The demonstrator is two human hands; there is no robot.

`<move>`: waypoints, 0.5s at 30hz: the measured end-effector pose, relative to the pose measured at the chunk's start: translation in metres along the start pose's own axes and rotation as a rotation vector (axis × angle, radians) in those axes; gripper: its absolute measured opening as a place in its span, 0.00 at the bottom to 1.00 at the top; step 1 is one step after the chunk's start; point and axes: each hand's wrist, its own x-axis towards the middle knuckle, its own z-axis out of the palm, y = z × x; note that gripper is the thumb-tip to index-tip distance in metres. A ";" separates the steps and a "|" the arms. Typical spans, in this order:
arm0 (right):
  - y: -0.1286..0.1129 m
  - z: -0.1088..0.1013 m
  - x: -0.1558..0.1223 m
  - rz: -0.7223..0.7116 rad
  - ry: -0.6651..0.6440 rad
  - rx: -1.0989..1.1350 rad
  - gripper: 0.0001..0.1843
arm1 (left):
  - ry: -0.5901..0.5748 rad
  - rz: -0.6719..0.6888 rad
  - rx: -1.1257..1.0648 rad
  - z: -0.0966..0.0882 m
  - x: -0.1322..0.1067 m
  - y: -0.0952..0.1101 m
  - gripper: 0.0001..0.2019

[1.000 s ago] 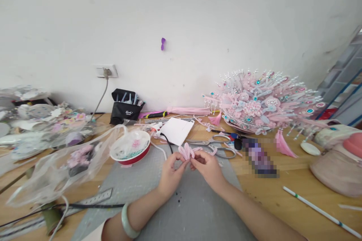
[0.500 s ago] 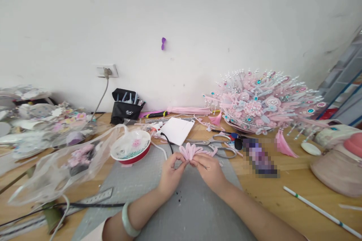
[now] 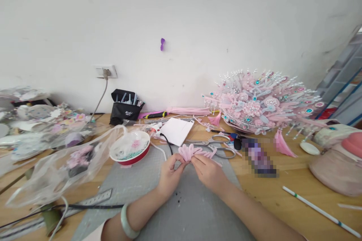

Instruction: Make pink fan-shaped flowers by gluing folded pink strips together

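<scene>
A bundle of looped pink pipe cleaners (image 3: 190, 152) is held between both hands over the grey cutting mat (image 3: 192, 211). My left hand (image 3: 173, 171) pinches its lower end between thumb and forefinger. From the other side my right hand (image 3: 207, 171) has its fingers closed on the base of the loops, which stretch out behind them to the right. Just beyond lie grey-handled scissors (image 3: 210, 142), partly hidden by the loops. The exact spot that my fingertips grip is too small to make out.
A red-rimmed white bowl of beads (image 3: 145, 153) stands left of my hands, near a clear plastic bag (image 3: 53, 177). Behind are a white card (image 3: 177, 130) and a black pouch (image 3: 126, 113). A pink beaded headpiece (image 3: 263, 105) and a phone (image 3: 260, 158) lie to the right.
My right hand's fingers have shifted slightly left and flattened over the base of the loops. The left hand keeps its pinch, and the loops look more bunched together.
</scene>
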 end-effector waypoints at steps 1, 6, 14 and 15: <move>0.000 0.000 0.000 -0.003 -0.010 -0.009 0.14 | 0.001 0.004 -0.003 0.000 0.000 0.000 0.05; -0.003 -0.003 0.002 0.027 -0.050 -0.009 0.11 | 0.009 0.006 -0.035 0.000 -0.001 0.001 0.05; -0.011 -0.003 0.003 0.126 -0.087 0.013 0.13 | 0.030 -0.089 -0.070 0.001 0.001 0.000 0.05; -0.011 -0.003 0.004 0.130 -0.099 0.013 0.13 | 0.031 -0.096 -0.083 0.001 0.002 0.000 0.05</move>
